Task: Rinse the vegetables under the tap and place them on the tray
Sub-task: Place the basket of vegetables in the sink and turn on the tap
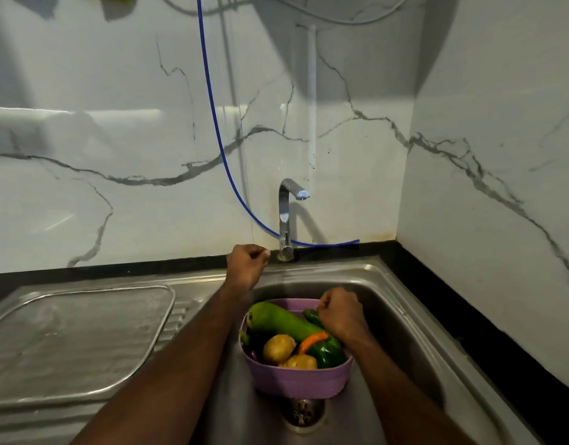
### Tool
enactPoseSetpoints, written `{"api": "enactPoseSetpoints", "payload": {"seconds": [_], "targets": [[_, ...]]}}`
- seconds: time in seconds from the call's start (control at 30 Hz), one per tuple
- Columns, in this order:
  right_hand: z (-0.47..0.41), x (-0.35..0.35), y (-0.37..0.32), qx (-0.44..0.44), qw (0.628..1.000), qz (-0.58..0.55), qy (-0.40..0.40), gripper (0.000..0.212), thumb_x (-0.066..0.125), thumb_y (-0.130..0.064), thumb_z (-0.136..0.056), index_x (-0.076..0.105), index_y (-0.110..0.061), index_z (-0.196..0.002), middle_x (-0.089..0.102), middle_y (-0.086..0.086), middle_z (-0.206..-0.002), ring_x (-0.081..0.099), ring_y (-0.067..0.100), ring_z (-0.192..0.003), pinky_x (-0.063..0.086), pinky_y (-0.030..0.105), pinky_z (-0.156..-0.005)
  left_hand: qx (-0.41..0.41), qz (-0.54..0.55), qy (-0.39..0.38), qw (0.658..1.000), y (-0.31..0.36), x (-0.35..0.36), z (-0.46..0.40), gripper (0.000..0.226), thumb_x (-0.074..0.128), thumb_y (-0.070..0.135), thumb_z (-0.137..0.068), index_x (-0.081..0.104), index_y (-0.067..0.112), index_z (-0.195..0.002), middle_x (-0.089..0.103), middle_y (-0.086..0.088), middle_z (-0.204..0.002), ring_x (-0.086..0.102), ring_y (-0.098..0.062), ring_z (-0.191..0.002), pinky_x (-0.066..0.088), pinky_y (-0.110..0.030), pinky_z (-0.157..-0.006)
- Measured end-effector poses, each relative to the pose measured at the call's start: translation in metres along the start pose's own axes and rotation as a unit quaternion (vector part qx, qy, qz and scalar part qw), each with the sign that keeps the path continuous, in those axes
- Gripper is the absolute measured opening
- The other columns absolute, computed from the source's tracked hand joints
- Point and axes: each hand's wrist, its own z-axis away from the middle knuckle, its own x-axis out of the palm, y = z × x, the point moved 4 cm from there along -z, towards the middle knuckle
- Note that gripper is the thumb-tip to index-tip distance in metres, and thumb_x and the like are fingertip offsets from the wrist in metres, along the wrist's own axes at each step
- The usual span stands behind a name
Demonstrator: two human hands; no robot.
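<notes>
— while our left hand [247,264] curls into a fist beside the tap [286,216], where are the vegetables [293,335]?
— in the purple basket [296,380] in the sink [389,303] — our right hand [341,311] grips its rim.

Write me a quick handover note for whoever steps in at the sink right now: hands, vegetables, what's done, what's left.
Left hand: closed fist by the base of the tap, apparently holding nothing.
Right hand: closed at the far rim of the purple basket; whether it grips the rim is unclear.
Basket sits in the sink above the drain, still full: long green gourd, two potatoes, orange chilli, green pepper.
Tray lies on the drainboard at left.
Done: nothing visibly rinsed; no water running.
Left: turn on tap, rinse each vegetable, move to tray.
</notes>
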Motion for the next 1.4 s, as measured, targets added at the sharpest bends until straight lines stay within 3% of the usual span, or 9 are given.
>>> {"api": "enactPoseSetpoints", "payload": {"seconds": [0.1, 0.17, 0.27, 0.47, 0.6, 0.97, 1.27, 1.4], "targets": [[-0.01, 0.004, 0.006, 0.002, 1.0, -0.01, -0.006, 0.01, 0.073, -0.027, -0.089, 0.072, -0.02, -0.081, 0.074, 0.004, -0.093, 0.07, 0.022, -0.097, 0.056, 0.033, -0.089, -0.008, 0.029, -0.01, 0.999, 0.0, 0.012, -0.022, 0.015, 0.074, 0.01, -0.087, 0.075, 0.02, -0.076, 0.076, -0.013, -0.081, 0.075, -0.031, -0.082, 0.06, -0.05, -0.085], [-0.016, 0.007, 0.014, 0.011, 1.0, -0.01, 0.0, 0.012, 0.073, -0.029, -0.088, 0.072, -0.019, -0.083, 0.075, 0.006, -0.098, 0.07, 0.025, -0.101, 0.053, 0.029, -0.088, -0.009, 0.04, -0.009, 0.999, 0.002, 0.024, -0.033, 0.004, 0.078, 0.01, -0.084, 0.077, 0.014, -0.083, 0.076, -0.011, -0.084, 0.075, -0.029, -0.082, 0.06, -0.048, -0.084], [-0.021, 0.012, 0.02, 0.016, 1.0, -0.007, -0.006, 0.014, 0.074, -0.032, -0.087, 0.073, -0.018, -0.087, 0.075, 0.007, -0.102, 0.069, 0.026, -0.103, 0.05, 0.027, -0.086, 0.0, 0.035, 0.006, 0.999, 0.01, 0.039, -0.041, 0.019, 0.082, 0.012, -0.08, 0.077, 0.008, -0.098, 0.077, -0.008, -0.092, 0.074, -0.022, -0.085, 0.06, -0.043, -0.088], [-0.026, 0.019, 0.025, 0.013, 1.0, -0.021, -0.001, 0.01, 0.071, -0.029, -0.091, 0.071, -0.02, -0.087, 0.07, -0.001, -0.09, 0.064, 0.016, -0.086, 0.046, 0.024, -0.076, 0.002, -0.004, 0.043, 0.999, 0.009, 0.061, -0.051, 0.026, 0.085, 0.021, -0.077, 0.078, 0.009, -0.099, 0.077, -0.006, -0.092, 0.072, -0.02, -0.084, 0.059, -0.04, -0.089], [-0.026, 0.023, 0.026, 0.021, 1.0, -0.021, -0.008, 0.012, 0.069, -0.03, -0.091, 0.072, -0.018, -0.09, 0.072, 0.003, -0.098, 0.068, 0.022, -0.096, 0.049, 0.027, -0.08, 0.005, -0.029, 0.051, 0.998, 0.009, 0.064, -0.053, 0.023, 0.081, 0.024, -0.081, 0.079, 0.01, -0.1, 0.077, -0.006, -0.093, 0.071, -0.02, -0.086, 0.058, -0.038, -0.09], [-0.027, 0.03, 0.025, 0.022, 0.999, -0.02, -0.028, 0.014, 0.067, -0.031, -0.09, 0.073, -0.019, -0.093, 0.073, 0.004, -0.105, 0.068, 0.025, -0.102, 0.054, 0.032, -0.087, -0.047, 0.089, 0.052, 0.994, -0.002, 0.061, -0.053, 0.017, 0.084, 0.012, -0.076, 0.077, 0.007, -0.091, 0.076, -0.007, -0.085, 0.074, -0.021, -0.083, 0.06, -0.043, -0.086], [-0.031, 0.035, 0.027, 0.017, 0.999, -0.03, -0.035, 0.01, 0.065, -0.027, -0.092, 0.072, -0.021, -0.094, 0.072, 0.003, -0.105, 0.068, 0.023, -0.101, 0.057, 0.037, -0.089, -0.055, 0.111, 0.057, 0.991, -0.004, 0.062, -0.051, 0.019, 0.082, 0.011, -0.079, 0.076, 0.004, -0.096, 0.076, -0.004, -0.083, 0.074, -0.016, -0.078, 0.062, -0.038, -0.081], [-0.032, 0.04, 0.027, 0.01, 0.998, -0.03, -0.046, 0.011, 0.065, -0.028, -0.091, 0.073, -0.022, -0.095, 0.072, 0.004, -0.107, 0.068, 0.025, -0.102, 0.058, 0.041, -0.092, -0.045, 0.112, 0.063, 0.991, 0.0, 0.061, -0.045, 0.02, 0.08, 0.01, -0.08, 0.075, 0.004, -0.099, 0.073, 0.001, -0.081, 0.071, -0.009, -0.075, 0.061, -0.027, -0.077]]}}
